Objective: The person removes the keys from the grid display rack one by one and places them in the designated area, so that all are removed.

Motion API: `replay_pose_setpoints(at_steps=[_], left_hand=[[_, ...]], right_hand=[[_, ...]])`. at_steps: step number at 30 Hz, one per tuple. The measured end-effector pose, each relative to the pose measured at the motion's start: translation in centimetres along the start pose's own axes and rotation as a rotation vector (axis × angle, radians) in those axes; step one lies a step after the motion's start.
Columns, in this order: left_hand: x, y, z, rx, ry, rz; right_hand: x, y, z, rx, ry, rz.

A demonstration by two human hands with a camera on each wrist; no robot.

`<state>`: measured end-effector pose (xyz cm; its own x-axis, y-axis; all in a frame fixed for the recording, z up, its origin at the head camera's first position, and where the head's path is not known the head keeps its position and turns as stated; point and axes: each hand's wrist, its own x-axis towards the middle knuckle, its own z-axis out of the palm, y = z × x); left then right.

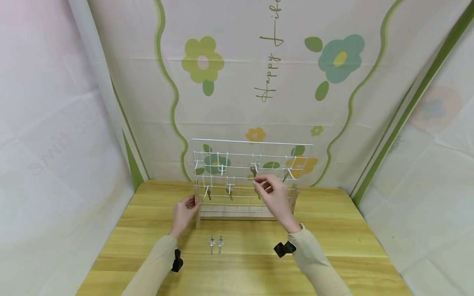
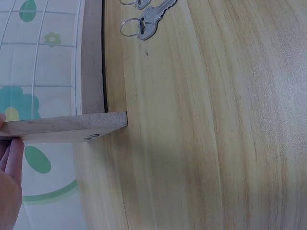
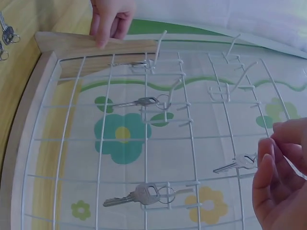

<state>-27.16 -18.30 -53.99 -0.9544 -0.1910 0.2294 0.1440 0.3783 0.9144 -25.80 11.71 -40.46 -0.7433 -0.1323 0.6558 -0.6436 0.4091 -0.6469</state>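
Looks like shiny metal for the keys (image 2: 151, 21), smooth coated-looking wire for the grid (image 3: 192, 138), raw-ish matt wood on the frame (image 2: 92, 62), kinda glossy wood grain across the tabletop (image 2: 216, 120), and matt cloth on the backdrop (image 1: 237, 90) and sleeves (image 1: 314, 263).

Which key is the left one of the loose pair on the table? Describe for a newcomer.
Find the white wire rack on the wooden table. In front of its wooden base, on the person's side, two loose silver keys lie side by side. Yours is the left key, set apart by being nearer the person's left hand.
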Motion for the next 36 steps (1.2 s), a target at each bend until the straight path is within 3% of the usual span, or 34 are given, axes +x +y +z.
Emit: replay_pose_setpoints(at_steps=[9, 18, 36], left_hand=[[0.1, -0.1, 0.2, 0.006, 0.016, 0.012], [0.1, -0.2, 0.2, 0.002, 0.020, 0.019], [0.0, 0.1, 0.2, -0.005, 0.010, -0.004]], right_hand=[[1.5, 0.0, -0.2, -0.007, 0.152, -0.015], [2.8, 0.9, 0.4, -0.077, 0.151, -0.005], [3.4, 1.7, 1.1, -0.144, 0.118, -0.008]])
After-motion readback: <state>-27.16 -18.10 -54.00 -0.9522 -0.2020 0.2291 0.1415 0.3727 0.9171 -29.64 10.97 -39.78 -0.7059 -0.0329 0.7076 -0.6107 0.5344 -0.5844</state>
